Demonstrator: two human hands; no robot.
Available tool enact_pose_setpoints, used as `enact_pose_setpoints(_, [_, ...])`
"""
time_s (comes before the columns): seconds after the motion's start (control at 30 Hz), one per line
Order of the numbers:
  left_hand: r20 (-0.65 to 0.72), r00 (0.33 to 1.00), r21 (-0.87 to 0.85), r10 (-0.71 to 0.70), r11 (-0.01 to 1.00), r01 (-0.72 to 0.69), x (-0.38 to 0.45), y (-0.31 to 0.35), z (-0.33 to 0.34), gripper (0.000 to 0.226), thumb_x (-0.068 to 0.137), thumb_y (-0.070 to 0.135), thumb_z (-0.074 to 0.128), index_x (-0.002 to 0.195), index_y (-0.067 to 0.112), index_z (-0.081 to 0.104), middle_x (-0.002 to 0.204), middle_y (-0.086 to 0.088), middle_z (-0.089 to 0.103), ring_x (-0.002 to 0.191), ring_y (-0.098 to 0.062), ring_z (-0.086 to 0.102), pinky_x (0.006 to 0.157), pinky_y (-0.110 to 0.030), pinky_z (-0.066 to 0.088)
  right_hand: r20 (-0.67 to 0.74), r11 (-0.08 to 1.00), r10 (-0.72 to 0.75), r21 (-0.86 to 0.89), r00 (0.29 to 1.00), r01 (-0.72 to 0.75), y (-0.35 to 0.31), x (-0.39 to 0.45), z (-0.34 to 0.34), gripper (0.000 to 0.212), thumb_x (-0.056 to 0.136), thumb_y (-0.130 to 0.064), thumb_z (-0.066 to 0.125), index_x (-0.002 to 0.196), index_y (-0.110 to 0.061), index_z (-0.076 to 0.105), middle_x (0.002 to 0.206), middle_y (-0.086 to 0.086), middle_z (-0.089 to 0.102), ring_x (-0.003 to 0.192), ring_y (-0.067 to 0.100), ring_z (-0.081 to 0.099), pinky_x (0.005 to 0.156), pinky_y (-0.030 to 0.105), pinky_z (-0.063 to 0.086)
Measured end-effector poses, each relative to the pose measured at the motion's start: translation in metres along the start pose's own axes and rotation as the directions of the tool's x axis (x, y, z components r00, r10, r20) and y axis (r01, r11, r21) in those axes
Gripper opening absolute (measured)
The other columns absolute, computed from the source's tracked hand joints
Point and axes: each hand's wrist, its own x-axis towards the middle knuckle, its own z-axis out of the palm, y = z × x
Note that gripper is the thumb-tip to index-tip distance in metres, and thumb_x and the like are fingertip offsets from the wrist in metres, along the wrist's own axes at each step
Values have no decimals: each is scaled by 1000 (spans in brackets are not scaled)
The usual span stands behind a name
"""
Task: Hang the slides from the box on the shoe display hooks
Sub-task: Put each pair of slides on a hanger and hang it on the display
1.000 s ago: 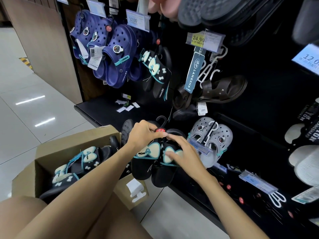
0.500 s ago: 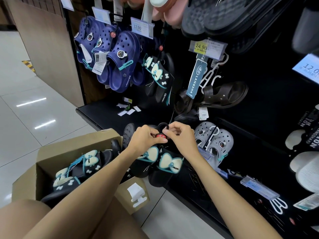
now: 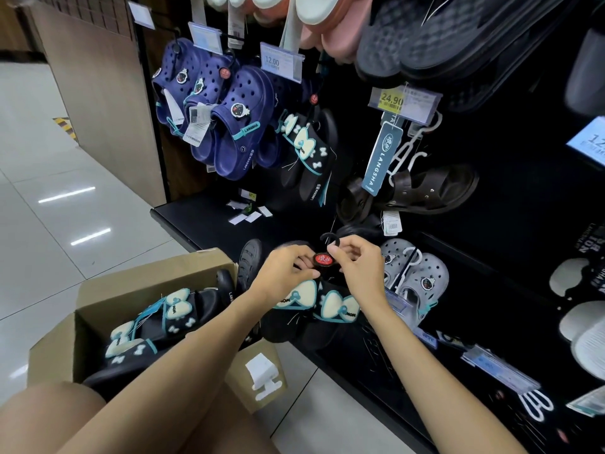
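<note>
Both hands pinch the black hanger (image 3: 322, 257) of a pair of black slides (image 3: 311, 312), left hand (image 3: 281, 276) and right hand (image 3: 360, 270) closed on it, just right of the cardboard box (image 3: 98, 309); more slides (image 3: 157, 326) lie inside the box, grey clogs (image 3: 415, 276) hang further right, navy clogs (image 3: 226, 116) above it

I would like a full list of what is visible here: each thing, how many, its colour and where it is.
held slides: one pair, black with pale bows, on a hanger between both hands
box: one, brown cardboard, lower left on floor
slides in box: several, black with bows
navy clogs: several, hung upper left
hung slides: one pair, black with bows, right of the clogs
brown sandals: one pair, centre right
grey clogs: one pair, right of hands
price tags: several, on the hooks
left hand: grip on hanger
right hand: grip on hanger
</note>
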Motion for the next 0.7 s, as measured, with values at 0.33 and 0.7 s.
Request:
enact_pose_setpoints(0.33, [-75,997,188,-33,981,47,2,-7,0,20,78,28,77,94,32,65,84,16,65,90,-2,59,80,-31,51,-63,998,21,68,998,-17,3,9,-3,13,82,-19,76,72,-21,68,66,-4,66,67,9,61,73,40,57])
enact_pose_setpoints(0.7, [-58,998,178,-10,984,21,2,-7,-4,10,90,32,63,99,27,65,87,13,64,91,-4,59,82,-32,52,-60,999,-33,32,998,35,-2,22,3,11,81,-22,76,74,-17,69,67,-1,66,65,8,60,68,25,51])
